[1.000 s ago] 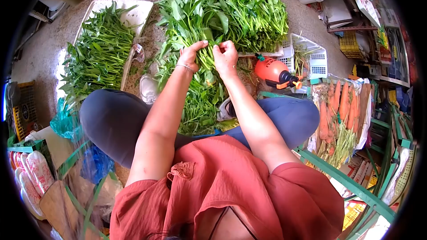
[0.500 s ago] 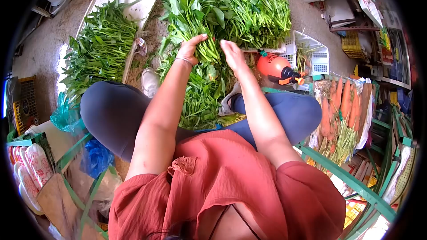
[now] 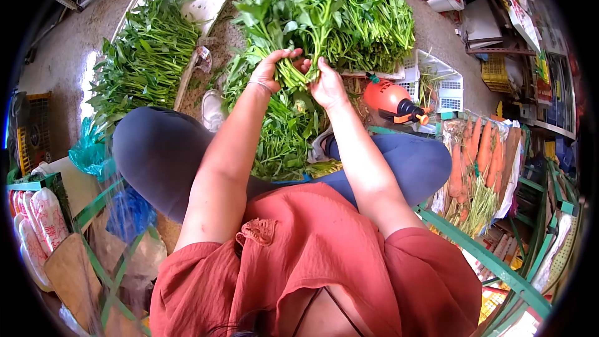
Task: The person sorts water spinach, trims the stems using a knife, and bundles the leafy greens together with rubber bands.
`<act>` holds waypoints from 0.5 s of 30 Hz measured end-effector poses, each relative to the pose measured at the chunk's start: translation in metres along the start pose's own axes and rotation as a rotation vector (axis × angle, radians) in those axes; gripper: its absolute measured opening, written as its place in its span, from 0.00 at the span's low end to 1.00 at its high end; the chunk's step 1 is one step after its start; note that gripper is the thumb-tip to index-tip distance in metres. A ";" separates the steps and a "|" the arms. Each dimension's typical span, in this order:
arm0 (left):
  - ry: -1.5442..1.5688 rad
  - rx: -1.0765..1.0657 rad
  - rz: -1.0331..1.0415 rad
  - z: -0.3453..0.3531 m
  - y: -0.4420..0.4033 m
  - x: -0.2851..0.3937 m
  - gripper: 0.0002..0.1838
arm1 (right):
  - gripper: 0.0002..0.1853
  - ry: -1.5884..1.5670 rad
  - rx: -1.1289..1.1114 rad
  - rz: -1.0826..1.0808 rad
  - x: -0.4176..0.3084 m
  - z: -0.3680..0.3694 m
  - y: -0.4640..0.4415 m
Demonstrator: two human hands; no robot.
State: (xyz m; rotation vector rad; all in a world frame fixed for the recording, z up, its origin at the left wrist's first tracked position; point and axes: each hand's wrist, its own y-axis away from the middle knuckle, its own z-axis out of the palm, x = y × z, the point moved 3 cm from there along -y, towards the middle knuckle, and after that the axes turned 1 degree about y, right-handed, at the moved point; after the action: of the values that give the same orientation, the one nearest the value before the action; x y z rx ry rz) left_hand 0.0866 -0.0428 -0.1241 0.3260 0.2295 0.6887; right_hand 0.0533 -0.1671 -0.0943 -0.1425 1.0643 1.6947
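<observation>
My left hand is wrapped round the stems of a bunch of water spinach, leaves pointing away from me. Close beside it, my right hand has its thumb and fingers closed on a few stems at the bunch's right side. Beyond both hands lies a big pile of water spinach, cut ends toward me. Loose leafy stems cover the ground between my legs, under the hands.
On the left, a white tray bears more greens. An orange spray bottle lies right of my hands, near a white plastic basket. Carrots are at the right, above a green metal frame.
My right hand has moved in from beside the bunch and closed on stems there. Some leafy stems now stand up above it. My left hand keeps its grip on the bunch.
</observation>
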 end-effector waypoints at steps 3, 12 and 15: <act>-0.230 0.192 0.142 0.002 0.008 -0.007 0.11 | 0.14 0.039 -0.092 0.148 0.015 -0.010 -0.007; -0.280 0.115 0.050 -0.005 0.002 -0.011 0.11 | 0.18 0.487 0.072 0.113 0.025 -0.005 -0.003; -0.316 0.126 0.035 -0.010 0.001 -0.010 0.11 | 0.23 1.268 0.209 0.159 0.011 -0.018 -0.015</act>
State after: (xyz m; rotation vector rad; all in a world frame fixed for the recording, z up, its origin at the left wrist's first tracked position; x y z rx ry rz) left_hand 0.0756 -0.0465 -0.1317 0.5542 -0.0340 0.6483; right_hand 0.0540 -0.1719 -0.1195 -1.1211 2.1884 1.5476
